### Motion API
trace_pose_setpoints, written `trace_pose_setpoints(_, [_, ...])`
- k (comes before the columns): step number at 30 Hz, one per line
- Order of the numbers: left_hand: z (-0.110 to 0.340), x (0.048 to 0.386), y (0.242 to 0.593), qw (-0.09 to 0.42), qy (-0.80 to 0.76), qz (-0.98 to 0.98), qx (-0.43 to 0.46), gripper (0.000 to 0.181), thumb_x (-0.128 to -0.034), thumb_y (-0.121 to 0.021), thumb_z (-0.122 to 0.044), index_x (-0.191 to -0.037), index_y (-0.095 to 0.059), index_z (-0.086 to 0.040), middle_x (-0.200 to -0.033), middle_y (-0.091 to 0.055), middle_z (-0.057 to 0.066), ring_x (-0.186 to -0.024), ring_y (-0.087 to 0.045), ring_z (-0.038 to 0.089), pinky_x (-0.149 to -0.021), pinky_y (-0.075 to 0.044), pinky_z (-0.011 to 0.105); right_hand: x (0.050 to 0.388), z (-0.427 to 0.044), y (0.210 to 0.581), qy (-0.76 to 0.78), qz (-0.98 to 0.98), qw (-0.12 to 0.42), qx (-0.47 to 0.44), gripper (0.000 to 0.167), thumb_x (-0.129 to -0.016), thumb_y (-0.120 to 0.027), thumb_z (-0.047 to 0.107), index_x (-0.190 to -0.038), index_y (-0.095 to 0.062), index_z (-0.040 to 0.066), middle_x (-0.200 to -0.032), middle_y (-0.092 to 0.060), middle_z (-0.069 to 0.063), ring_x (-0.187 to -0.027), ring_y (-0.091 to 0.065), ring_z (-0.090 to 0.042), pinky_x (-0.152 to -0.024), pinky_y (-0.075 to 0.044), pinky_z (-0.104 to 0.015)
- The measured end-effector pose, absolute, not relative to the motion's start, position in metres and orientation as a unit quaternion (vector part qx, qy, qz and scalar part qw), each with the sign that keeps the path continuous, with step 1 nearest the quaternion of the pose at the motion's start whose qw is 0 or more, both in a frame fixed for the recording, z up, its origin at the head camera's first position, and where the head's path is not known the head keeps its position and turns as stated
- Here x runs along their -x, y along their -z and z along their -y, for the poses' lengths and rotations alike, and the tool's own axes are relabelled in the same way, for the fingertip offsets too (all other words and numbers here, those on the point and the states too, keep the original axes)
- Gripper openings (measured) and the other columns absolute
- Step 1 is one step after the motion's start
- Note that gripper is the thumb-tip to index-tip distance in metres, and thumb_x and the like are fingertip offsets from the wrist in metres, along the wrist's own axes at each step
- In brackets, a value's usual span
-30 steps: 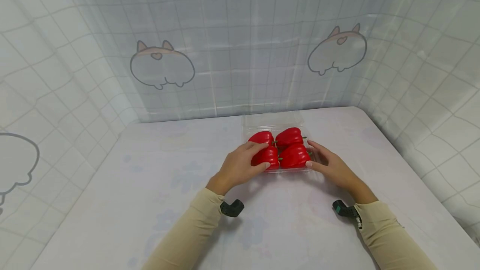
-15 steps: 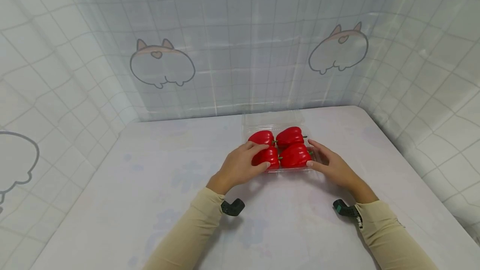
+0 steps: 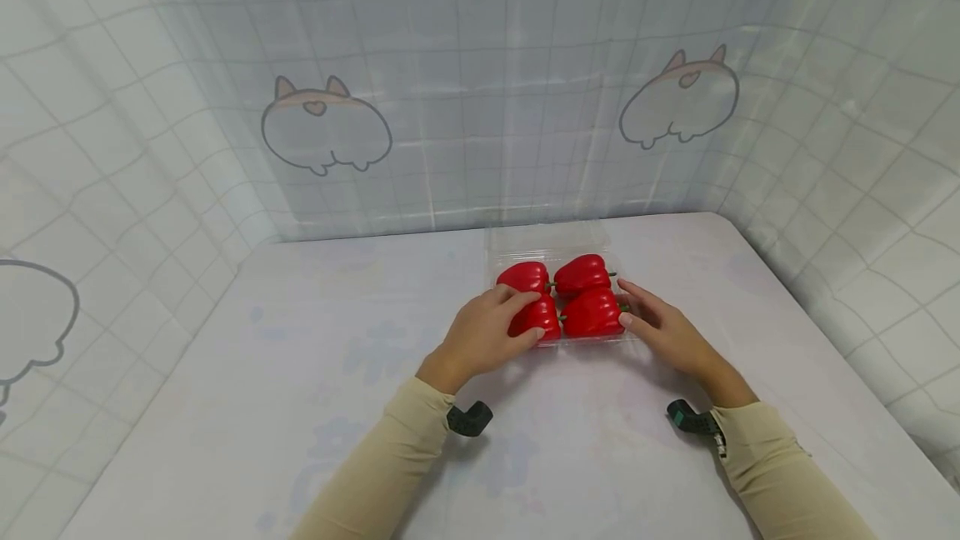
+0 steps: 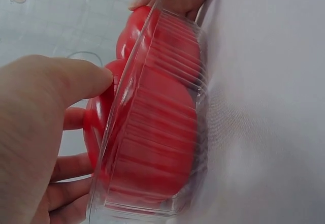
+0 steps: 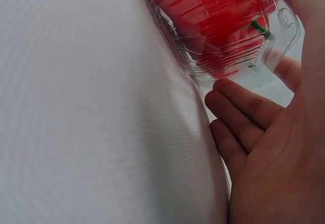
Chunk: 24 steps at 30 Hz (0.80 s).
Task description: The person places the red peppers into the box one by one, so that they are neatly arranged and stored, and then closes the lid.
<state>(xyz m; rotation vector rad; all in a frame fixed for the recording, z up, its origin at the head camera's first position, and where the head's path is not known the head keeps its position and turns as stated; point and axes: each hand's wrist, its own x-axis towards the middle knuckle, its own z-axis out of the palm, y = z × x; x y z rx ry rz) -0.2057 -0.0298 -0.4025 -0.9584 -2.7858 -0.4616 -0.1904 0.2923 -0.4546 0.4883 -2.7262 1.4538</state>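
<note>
Several red bell peppers sit in a clear plastic clamshell box [image 3: 558, 343] with its lid [image 3: 547, 237] laid back. My left hand [image 3: 483, 332] holds the front-left bell pepper [image 3: 546, 319]; in the left wrist view the thumb presses its near side above the rim, with fingers on the far side. My right hand [image 3: 667, 338] is at the box's right end, its thumb by the front-right bell pepper [image 3: 592, 312]. In the right wrist view, relaxed fingers [image 5: 238, 115] lie beside the ribbed wall. The back-left pepper [image 3: 525, 277] and back-right pepper [image 3: 583, 273] lie behind.
The box stands on a pale patterned cloth [image 3: 337, 373] near the back of the table. Grid-patterned curtains [image 3: 480, 107] with cartoon drawings enclose the back and both sides. A small black device [image 3: 468, 419] is strapped at each wrist.
The left thumb has slid slightly right along the front-left bell pepper. My right thumb has shifted a little up and right. The peppers and box stay almost in place.
</note>
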Motion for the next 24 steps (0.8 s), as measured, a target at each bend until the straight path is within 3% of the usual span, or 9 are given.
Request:
trace_pose_setpoints(19, [0.035, 0.214, 0.400, 0.066, 0.214, 0.922, 0.315, 0.054, -0.0902, -0.071, -0.044, -0.139, -0.060, -0.024, -0.131, -0.058, 0.002, -0.119, -0.056, 0.019, -0.090, -0.055, 0.036, 0.192, -0.292, 0.456, -0.473, 0.868, 0.005, -0.154, 0.066, -0.101, -0.059, 0.033, -0.159, -0.030, 0.019, -0.152, -0.044, -0.019, -0.139, -0.042, -0.040, -0.105, -0.041, -0.055])
trace_pose_setpoints(24, [0.036, 0.225, 0.402, 0.107, 0.278, 0.906, 0.301, 0.036, -0.0944, -0.068, -0.034, -0.126, -0.068, -0.018, -0.119, -0.065, -0.001, -0.105, -0.061, 0.015, -0.084, -0.056, 0.031, 0.190, -0.292, 0.457, -0.475, 0.867, 0.005, -0.150, 0.066, -0.101, -0.059, 0.033, -0.159, -0.030, 0.021, -0.152, -0.044, -0.018, -0.139, -0.041, -0.039, -0.104, -0.042, -0.056])
